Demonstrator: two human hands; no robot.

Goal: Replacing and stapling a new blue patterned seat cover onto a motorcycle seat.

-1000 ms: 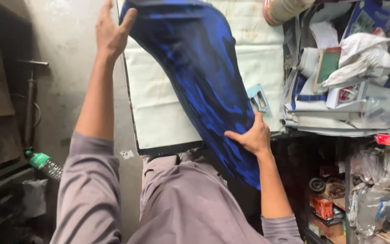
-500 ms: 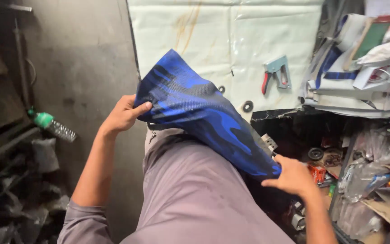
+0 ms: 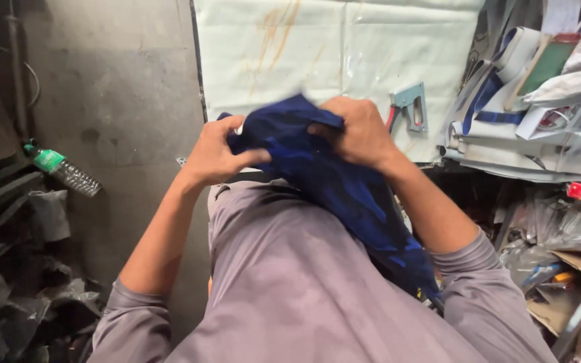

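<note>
Left hand point(image 3: 218, 153) pinching one edge of dark blue patterned cloth point(image 3: 334, 181), fingers folded over the fabric. Right hand point(image 3: 358, 131) clenched on the upper bunch, knuckles up, probably to gather the loose end. Cloth held at chest height just in front of the grey long-sleeved shirt point(image 3: 290, 282), tail draping down past the right forearm. Behind, pale plastic-covered bench point(image 3: 304, 47) carrying a grey staple gun point(image 3: 408, 107). Green-capped clear plastic bottle point(image 3: 62, 169) lying well apart on the left.
</note>
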